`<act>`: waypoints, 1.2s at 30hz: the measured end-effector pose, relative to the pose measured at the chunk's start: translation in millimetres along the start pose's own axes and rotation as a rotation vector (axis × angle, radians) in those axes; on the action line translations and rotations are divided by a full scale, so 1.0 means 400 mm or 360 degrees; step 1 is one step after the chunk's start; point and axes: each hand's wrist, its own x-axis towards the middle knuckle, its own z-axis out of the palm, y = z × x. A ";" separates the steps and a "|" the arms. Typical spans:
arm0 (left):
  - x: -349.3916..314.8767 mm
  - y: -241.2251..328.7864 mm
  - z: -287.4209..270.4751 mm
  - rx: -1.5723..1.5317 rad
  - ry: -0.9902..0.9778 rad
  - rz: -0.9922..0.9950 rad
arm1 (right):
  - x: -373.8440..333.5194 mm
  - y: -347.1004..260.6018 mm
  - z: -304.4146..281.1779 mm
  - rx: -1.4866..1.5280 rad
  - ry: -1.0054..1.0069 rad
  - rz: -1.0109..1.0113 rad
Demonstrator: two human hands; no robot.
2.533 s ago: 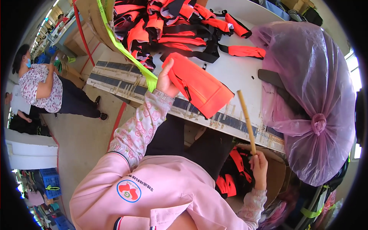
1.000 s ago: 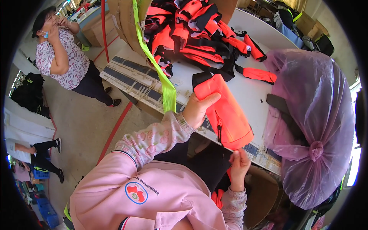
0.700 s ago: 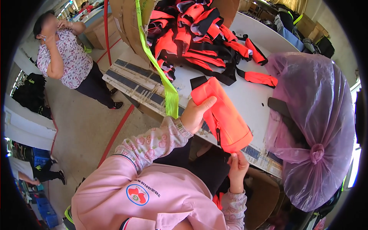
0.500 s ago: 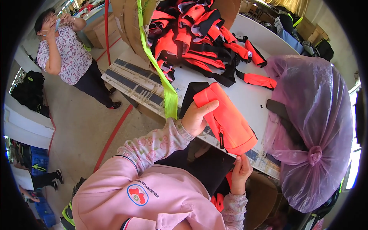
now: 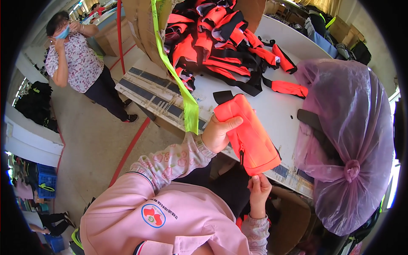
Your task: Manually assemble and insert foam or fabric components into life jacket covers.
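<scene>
An orange fabric pouch (image 5: 250, 136) with a black zipper lies at the near edge of the white table (image 5: 272, 110). My left hand (image 5: 219, 132) grips its left side, thumb on top. My right hand (image 5: 258, 187) pinches the pouch's lower end just below the table edge. Both my arms are in pink sleeves.
A pile of orange and black vests and straps (image 5: 221, 46) covers the table's far side. A neon yellow strap (image 5: 178, 85) hangs down from above. A machine wrapped in purple plastic (image 5: 352, 140) stands on the right. A person in a floral top (image 5: 80, 68) stands on the floor at left.
The wooden stick my right hand held earlier is gone; that hand now pinches the pouch's lower end. The pouch shifted toward the table edge, and the person at left stood up.
</scene>
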 end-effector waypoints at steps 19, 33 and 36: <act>0.025 -0.016 -0.034 0.0155 0.0404 -0.0232 | -0.023 0.082 -0.172 -0.0853 -0.0145 -0.0238; -0.022 -0.052 0.012 0.0406 0.0441 -0.0031 | -0.052 0.084 0.021 -0.0024 -0.0143 0.0160; -0.028 -0.052 0.015 0.0371 0.0426 -0.0075 | -0.062 0.070 0.022 -0.0035 -0.0112 0.0169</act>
